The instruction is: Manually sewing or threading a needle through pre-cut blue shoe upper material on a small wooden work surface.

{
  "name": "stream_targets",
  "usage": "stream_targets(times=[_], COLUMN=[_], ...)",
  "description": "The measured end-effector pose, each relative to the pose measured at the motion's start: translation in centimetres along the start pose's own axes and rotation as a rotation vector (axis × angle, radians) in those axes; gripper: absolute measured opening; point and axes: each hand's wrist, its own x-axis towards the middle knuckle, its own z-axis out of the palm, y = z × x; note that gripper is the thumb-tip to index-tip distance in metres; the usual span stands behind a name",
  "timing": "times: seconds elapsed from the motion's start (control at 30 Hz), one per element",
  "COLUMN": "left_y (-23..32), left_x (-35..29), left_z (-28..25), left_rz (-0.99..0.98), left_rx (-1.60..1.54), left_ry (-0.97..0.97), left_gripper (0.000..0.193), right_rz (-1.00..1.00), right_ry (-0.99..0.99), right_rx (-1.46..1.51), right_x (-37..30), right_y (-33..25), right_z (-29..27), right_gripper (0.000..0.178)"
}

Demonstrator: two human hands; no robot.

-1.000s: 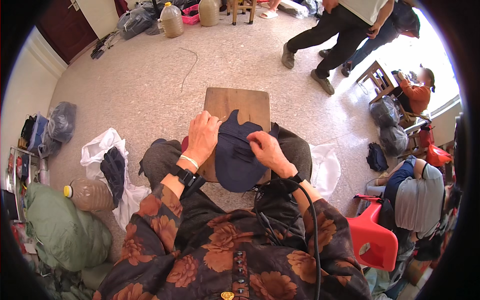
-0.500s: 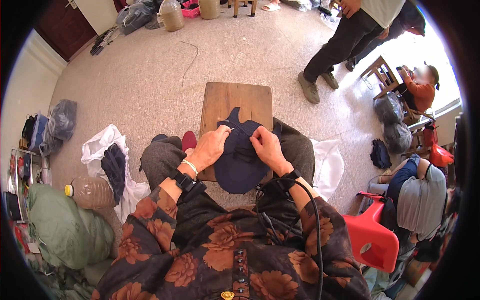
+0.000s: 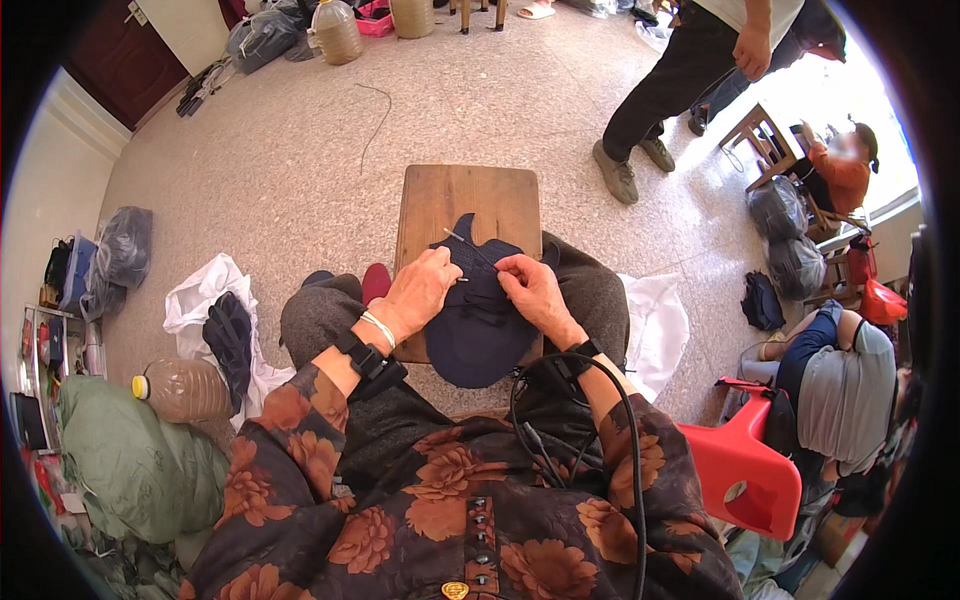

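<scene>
A navy cap (image 3: 472, 345) lies on the small wooden stool (image 3: 470, 190) between my knees, its rounded brim toward me. My left hand (image 3: 425, 290) is closed at the cap's left side, thumb and fingers pinched together. A small pale tip shows beside those fingers; what they hold is mostly hidden. My right hand (image 3: 540, 300) pinches the lower end of a thin dark cord-like piece (image 3: 470, 246), which slants up and left across the cap to a pale end. Whether this piece is attached to the cap, I cannot tell.
A black cable (image 3: 637, 480) loops over my right forearm. At my right stands a red plastic chair (image 3: 745, 480), near a seated person in grey. A standing person's shoes (image 3: 618, 175) are ahead right. White cloth, a brown-filled jug (image 3: 185, 388) and a green sack (image 3: 135, 460) lie left.
My left hand has shifted slightly down the cap, and the pale tip beside it sits lower. The cord-like piece's pale end now shows above it. The standing person's arm has moved.
</scene>
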Motion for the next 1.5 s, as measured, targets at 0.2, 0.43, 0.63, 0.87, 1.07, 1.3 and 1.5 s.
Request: stream_targets(times=[0.2,0.43,0.63,0.87,1.07,1.3,1.5], left_y=[-0.7,-0.5,-0.6,-0.2,1.0,0.8,0.2], left_x=[0.4,1.5,-0.1,0.2,0.3,-0.2,0.0], left_z=[0.2,1.0,1.7,4.0,5.1,4.7,4.0], left_rz=[0.021,-0.003,-0.022,-0.056,-0.094,-0.143,-0.114], left_rx=[-0.018,-0.091,-0.103,0.107,0.251,0.287,0.054], left_ry=[-0.056,-0.154,0.065,0.166,0.104,0.121,0.184], left_gripper=[0.007,0.008,0.007,0.004,0.003,0.005,0.01], right_rz=[-0.004,0.016,-0.059,-0.219,-0.081,-0.107,-0.165], right_ry=[0.001,-0.032,-0.043,-0.046,-0.089,-0.009,0.021], right_rx=[-0.035,-0.027,0.067,-0.115,-0.109,-0.069,-0.162], right_x=[-0.1,0.0,-0.3,-0.2,-0.6,-0.3,-1.0], right_y=[-0.2,-1.0,-0.1,0.3,0.9,0.6,0.1], right_z=[-0.1,0.2,0.2,-0.1,-0.7,-0.3,-0.1], right_gripper=[0.02,0.02,0.019,0.008,0.008,0.008,0.006])
